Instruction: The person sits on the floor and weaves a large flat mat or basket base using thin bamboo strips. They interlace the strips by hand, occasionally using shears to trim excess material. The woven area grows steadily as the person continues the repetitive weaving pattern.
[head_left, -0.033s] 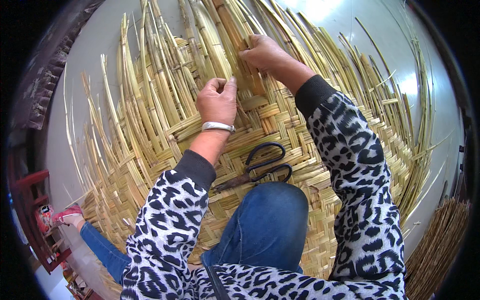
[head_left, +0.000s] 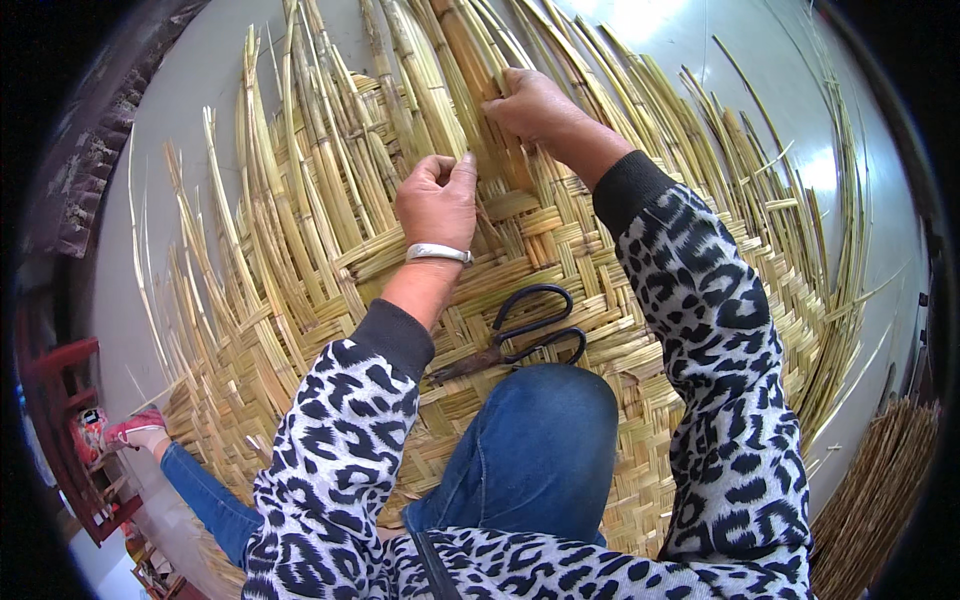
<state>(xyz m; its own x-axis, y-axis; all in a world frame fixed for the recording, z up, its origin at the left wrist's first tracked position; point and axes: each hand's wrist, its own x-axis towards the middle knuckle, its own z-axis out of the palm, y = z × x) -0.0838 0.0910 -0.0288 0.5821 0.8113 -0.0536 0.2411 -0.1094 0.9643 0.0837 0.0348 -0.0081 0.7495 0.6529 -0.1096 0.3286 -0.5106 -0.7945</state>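
A mat woven from flattened yellow reed strips (head_left: pixel 590 310) lies under me, its long loose ends fanning out at the far side. My right hand (head_left: pixel 535 108) is closed around brownish reed strips (head_left: pixel 462 50) near the far middle of the weave. A little nearer and to the left, my left hand (head_left: pixel 438 205) is closed, thumb and curled fingers at the edge of pale reed strips (head_left: pixel 435 105); its fingertips are partly hidden. Scissors (head_left: pixel 520 335) with black loop handles and dark, rusty-looking blades lie on the mat, just beyond my bent knee (head_left: pixel 545 440).
Grey floor (head_left: pixel 190 130) surrounds the mat. A bundle of thin brown stalks (head_left: pixel 880 490) stands at the lower right. Dark red wooden furniture (head_left: pixel 75 390) is at the left edge. My outstretched leg (head_left: pixel 205 495), with a red shoe (head_left: pixel 135 428), rests at the lower left.
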